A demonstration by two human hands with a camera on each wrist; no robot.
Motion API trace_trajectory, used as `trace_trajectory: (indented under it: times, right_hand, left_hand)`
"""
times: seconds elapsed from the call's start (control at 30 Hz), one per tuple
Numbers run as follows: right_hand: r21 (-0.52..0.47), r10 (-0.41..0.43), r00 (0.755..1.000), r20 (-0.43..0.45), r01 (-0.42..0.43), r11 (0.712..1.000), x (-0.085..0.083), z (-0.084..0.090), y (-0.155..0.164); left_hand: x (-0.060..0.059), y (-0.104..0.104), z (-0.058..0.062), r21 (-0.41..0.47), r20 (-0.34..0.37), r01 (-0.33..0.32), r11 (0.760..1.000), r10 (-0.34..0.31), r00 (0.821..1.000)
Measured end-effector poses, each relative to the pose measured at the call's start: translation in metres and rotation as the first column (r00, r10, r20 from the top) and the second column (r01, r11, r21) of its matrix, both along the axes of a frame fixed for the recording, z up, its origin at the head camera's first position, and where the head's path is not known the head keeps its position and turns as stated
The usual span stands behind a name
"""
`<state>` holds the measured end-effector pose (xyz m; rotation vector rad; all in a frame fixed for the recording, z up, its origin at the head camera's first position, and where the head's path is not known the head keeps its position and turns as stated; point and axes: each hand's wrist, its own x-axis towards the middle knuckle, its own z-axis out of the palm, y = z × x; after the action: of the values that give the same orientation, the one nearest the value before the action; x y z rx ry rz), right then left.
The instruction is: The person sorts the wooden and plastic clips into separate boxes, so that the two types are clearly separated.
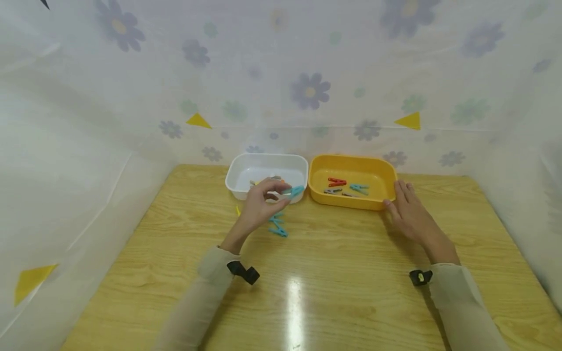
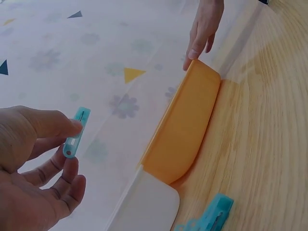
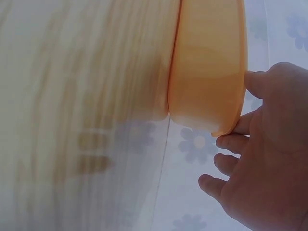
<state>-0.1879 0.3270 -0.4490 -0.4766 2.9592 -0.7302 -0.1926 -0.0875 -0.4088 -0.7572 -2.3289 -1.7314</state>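
Observation:
Over the front right of the white basket (image 1: 232, 183), my left hand (image 1: 262, 202) pinches a teal clothespin (image 1: 296, 191) between thumb and fingers. The left wrist view shows this clothespin (image 2: 76, 133) from its narrow side. My right hand (image 1: 412, 214) touches the front right corner of the yellow basket (image 1: 351, 202), thumb at the front rim and fairly straight fingers along the side. A red clothespin (image 1: 337, 182), a teal clothespin (image 1: 360, 188) and a grey clothespin (image 1: 332, 191) lie inside the yellow basket. Clothespins in the white basket are partly hidden behind my left hand.
Teal clothespins (image 1: 278, 230) lie on the wooden table (image 1: 342, 273) in front of the white basket. A yellow piece (image 1: 238, 210) shows beside my left wrist. Both baskets stand side by side against the flowered curtain (image 1: 281, 107), which also hangs at the sides.

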Motion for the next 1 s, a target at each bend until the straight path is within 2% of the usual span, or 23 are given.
trace_trajectory:
  times: [0.33,0.53,0.77,1.0]
  right_hand:
    - [0.012,-0.004,1.0,0.003,0.004,1.0,-0.001,0.0,-0.002]
    - [0.008,-0.006,1.0,0.011,0.006,1.0,-0.001,0.0,-0.002]
    - [-0.001,-0.007,1.0,0.006,0.007,1.0,0.001,0.001,-0.001]
    - [0.002,-0.006,1.0,-0.001,0.006,1.0,0.001,0.0,-0.001]
  left_hand:
    - [-0.014,0.017,-0.005,-0.022,0.038,-0.033,0.999,0.034,0.999]
    - [-0.026,0.038,-0.009,-0.044,0.054,-0.05,0.998,0.052,0.997]
    - [-0.035,0.064,-0.011,-0.057,0.042,-0.012,0.998,0.015,0.999]
    - [-0.039,0.083,-0.013,-0.085,0.027,0.009,0.996,-0.007,1.0]
